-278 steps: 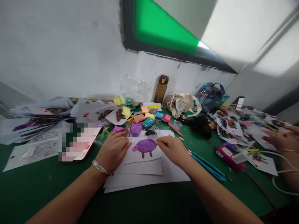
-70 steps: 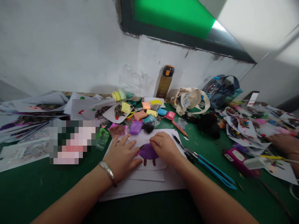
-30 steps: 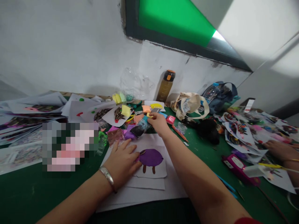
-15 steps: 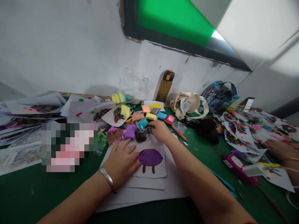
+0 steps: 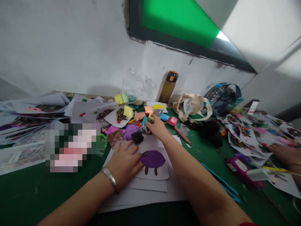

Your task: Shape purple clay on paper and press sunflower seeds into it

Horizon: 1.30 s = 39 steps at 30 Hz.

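My left hand [image 5: 125,160] lies flat with fingers spread on a white sheet [image 5: 154,176], its fingertips beside a purple clay shape [image 5: 154,159] with two brown legs. A bracelet circles the wrist. My right hand [image 5: 158,127] reaches over the heap of clay packets, its fingers bent together at a yellow packet [image 5: 150,117] and a teal packet [image 5: 144,120]. What those fingers hold, if anything, is hidden. Close by are a black packet [image 5: 137,137], a purple packet [image 5: 129,132], a brown packet [image 5: 116,138] and a grey packet [image 5: 157,112].
Against the wall stand a brown bottle [image 5: 168,88] and a cream cloth bag [image 5: 191,106]. Decorated papers [image 5: 44,110] are piled at left. On the right are a black bundle [image 5: 210,133], a magenta box [image 5: 243,171], blue tweezers [image 5: 222,182] and another person's hand [image 5: 285,153].
My right hand has shifted slightly up and left, now covering much of the yellow packet. The black packet has moved a little left. My left hand stays on the sheet.
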Available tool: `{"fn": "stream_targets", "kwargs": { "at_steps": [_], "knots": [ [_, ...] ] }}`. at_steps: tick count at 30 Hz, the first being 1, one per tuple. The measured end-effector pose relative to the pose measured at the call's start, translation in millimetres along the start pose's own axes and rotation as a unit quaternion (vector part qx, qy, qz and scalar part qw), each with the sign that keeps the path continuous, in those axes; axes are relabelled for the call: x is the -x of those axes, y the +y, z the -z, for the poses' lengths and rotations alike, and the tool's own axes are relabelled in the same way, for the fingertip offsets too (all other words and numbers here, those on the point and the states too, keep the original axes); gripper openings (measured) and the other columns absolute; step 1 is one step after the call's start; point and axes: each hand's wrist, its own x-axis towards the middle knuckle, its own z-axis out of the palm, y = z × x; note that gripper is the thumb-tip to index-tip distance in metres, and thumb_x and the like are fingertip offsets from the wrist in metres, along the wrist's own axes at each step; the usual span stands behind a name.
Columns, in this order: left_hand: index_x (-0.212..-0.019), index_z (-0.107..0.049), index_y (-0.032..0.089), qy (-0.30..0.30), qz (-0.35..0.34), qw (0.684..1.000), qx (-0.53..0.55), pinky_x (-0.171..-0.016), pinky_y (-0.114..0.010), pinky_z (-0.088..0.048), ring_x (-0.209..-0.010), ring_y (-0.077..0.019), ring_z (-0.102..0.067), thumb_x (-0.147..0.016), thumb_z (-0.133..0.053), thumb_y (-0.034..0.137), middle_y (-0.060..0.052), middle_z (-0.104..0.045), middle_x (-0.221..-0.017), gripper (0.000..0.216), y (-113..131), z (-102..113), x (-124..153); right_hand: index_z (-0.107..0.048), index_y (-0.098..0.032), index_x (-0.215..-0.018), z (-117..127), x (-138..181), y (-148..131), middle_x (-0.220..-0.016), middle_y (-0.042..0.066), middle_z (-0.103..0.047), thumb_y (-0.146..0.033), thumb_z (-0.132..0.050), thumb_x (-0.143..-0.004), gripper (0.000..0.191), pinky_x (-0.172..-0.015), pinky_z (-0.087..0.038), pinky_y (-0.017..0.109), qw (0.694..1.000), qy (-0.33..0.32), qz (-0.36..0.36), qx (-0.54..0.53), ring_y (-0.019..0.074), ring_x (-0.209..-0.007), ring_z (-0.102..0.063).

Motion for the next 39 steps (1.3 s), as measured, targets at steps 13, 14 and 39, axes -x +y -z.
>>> {"fn": "stream_targets", "kwargs": {
  "at_steps": [13,14,39],
  "knots": [
    [-0.094,-0.069,0.025,-0.009,0.005,1.000,0.011,-0.095,-0.054,-0.031,-0.112,-0.0331,-0.047,-0.089,-0.053,0.035,-0.005,-0.066,-0.108,0.020,1.7,3.2,-0.6,-0.055,-0.018,-0.105,-4.1,-2.7,-15.6,-0.083,0.003,-0.066,-0.035,-0.068,-0.070,0.041,-0.063,-0.049,0.028,0.999,-0.028,-0.008,-0.031,0.0175,-0.071,-0.062],
    [-0.095,-0.069,0.025,-0.007,0.007,1.000,0.012,-0.095,-0.054,-0.031,-0.112,-0.0329,-0.047,-0.088,-0.054,0.036,-0.005,-0.066,-0.108,0.020,2.0,3.4,-0.3,-0.055,-0.019,-0.108,-6.4,-3.2,-19.3,-0.082,0.001,-0.067,-0.036,-0.065,-0.074,0.040,-0.060,-0.049,0.027,0.998,-0.041,0.001,-0.039,0.0158,-0.067,-0.062],
    [-0.109,-0.065,0.024,-0.038,0.022,0.999,-0.004,-0.102,-0.065,-0.022,-0.127,-0.0375,-0.039,-0.087,-0.055,0.036,-0.007,-0.060,-0.124,0.027,5.1,0.9,0.4,-0.060,-0.017,-0.103,-1.2,9.5,-0.8,-0.104,0.010,-0.061,-0.014,-0.046,-0.088,0.021,-0.081,-0.040,0.028,0.963,-0.084,0.141,0.214,0.0197,-0.092,-0.057]
  ]
}}
